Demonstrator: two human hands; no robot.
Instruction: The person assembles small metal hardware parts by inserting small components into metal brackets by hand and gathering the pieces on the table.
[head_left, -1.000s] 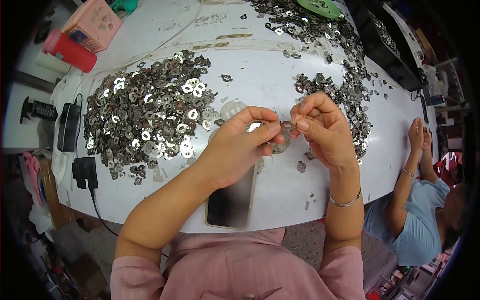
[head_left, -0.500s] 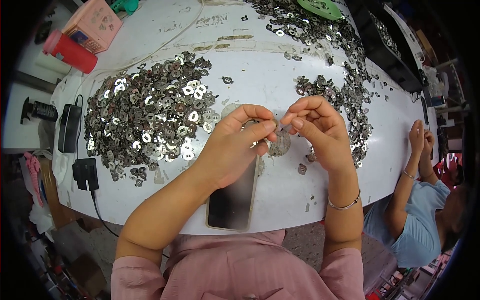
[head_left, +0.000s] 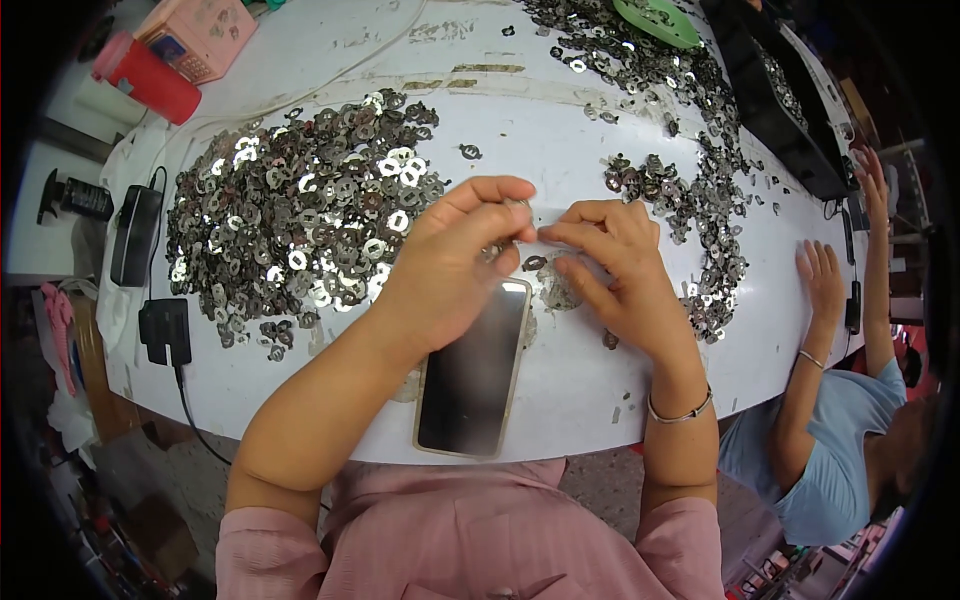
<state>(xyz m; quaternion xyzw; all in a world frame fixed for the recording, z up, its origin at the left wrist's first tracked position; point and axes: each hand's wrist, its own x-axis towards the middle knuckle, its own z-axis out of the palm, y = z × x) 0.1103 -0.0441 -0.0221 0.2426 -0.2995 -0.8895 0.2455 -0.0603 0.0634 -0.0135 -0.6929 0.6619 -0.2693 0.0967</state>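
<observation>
My left hand (head_left: 455, 250) is closed in a pinch near the middle of the table. A sliver of a small metal piece shows at its fingertips, and more metal glints under its curled fingers. My right hand (head_left: 620, 265) faces it, thumb and fingers apart, with nothing seen between them. Between the two hands appears a single dark ring-shaped metal part (head_left: 535, 263). A big heap of such flat metal parts (head_left: 300, 215) spreads left of my left hand. Beyond my right hand lies a looser pile of parts (head_left: 715, 270).
A phone (head_left: 470, 385) lies below my left hand. Black adapters (head_left: 165, 332), a red cup (head_left: 150, 80) and a pink box (head_left: 205, 40) are at left. A green dish (head_left: 660, 25) and a black bin (head_left: 780, 100) stand far right. Another person's arms (head_left: 825, 290) reach over the right edge.
My hands have drawn slightly apart, and the right fingers have spread and turned downward. A dark part now shows between them. The other person's hands have separated, one raised higher.
</observation>
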